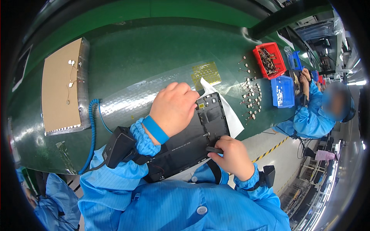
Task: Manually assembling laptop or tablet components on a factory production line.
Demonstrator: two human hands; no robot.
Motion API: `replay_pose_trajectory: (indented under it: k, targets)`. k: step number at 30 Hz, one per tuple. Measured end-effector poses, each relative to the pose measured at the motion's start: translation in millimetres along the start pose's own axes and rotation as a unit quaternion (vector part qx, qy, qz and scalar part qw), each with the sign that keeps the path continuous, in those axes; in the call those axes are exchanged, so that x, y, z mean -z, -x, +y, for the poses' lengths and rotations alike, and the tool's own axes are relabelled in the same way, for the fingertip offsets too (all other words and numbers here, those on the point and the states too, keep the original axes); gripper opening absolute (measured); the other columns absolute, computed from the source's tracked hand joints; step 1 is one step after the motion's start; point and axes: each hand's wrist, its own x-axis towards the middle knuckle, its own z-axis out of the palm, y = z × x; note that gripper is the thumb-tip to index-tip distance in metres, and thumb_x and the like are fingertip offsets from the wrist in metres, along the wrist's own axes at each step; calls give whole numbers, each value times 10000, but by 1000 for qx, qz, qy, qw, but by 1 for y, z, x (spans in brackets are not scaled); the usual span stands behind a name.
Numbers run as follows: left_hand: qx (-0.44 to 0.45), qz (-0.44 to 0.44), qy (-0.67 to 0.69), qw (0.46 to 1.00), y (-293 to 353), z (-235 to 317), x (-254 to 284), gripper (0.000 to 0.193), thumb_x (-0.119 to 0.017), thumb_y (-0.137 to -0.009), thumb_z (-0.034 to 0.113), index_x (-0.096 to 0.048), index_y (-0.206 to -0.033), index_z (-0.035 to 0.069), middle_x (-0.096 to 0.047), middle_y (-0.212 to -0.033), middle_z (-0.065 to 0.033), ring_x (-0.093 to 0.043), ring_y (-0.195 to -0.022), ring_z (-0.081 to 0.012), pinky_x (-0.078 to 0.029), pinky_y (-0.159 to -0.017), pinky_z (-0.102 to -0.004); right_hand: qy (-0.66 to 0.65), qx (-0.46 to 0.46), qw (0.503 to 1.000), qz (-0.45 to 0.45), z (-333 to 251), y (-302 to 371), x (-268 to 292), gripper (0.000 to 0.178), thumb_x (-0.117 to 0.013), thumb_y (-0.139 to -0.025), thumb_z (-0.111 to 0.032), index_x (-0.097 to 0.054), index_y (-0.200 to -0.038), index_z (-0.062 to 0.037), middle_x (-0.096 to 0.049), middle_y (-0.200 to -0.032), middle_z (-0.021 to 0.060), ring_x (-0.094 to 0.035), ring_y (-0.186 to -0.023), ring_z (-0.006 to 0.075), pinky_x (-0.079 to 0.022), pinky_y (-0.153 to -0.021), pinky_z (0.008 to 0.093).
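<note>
A flat black device housing [181, 148] lies at a slant in front of me, with small fittings and a yellow patch along its right part. My left hand [175, 106] is closed at its far edge, beside a curled white sheet [231, 115]. The fingertips are partly hidden, so what they pinch cannot be made out. Near the housing's close right corner, my right hand [234, 158] grips a short black tool [214, 149] between thumb and fingers. The tool's tip points left over the housing; whether it touches cannot be told.
Many small round parts with wires [252, 96] lie right of the sheet. Beyond them stand a red bin [279, 57] and a blue bin [284, 106]. A cardboard-topped stack [58, 92] sits left, near a coiled blue cord [92, 127]. A co-worker [316, 115] works at right.
</note>
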Motion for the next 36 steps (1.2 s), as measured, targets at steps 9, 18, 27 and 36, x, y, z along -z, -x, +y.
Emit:
replay_pose_trajectory:
  k: [9,18,27,36]
  targets:
    - [-12,6,-26,1000,3,3,1,204,-637,-664,80,-600,-864,69,-545,-903,-75,-507,-867,-276,-435,-717,-375,-248,159,941,166,14,-24,35,139,-584,-788,-117,-539,-715,-7,-490,-740,109,-503,-680,236,-396,-563,301]
    - [-55,-10,-75,996,3,8,-1,236,-581,-706,110,-604,-941,117,-536,-1141,-107,-458,-1127,-318,-410,-884,-431,-540,53,806,237,5,-99,36,215,-603,-755,76,-508,-935,5,-496,-999,57,-541,-882,118,-467,-770,238]
    - [-14,-9,-83,996,3,12,2,228,-583,-713,124,-598,-940,141,-514,-1141,-175,-450,-1119,-362,-391,-914,-464,-529,73,806,254,3,-144,6,208,-613,-755,78,-483,-910,31,-577,-942,113,-595,-869,170,-507,-744,267]
    - [-16,-18,-68,997,4,9,2,218,-523,-763,171,-584,-964,113,-509,-1130,-208,-444,-1124,-375,-366,-943,-480,-513,72,810,274,3,-147,3,182,-623,-753,71,-491,-873,34,-574,-946,124,-599,-844,163,-510,-721,255]
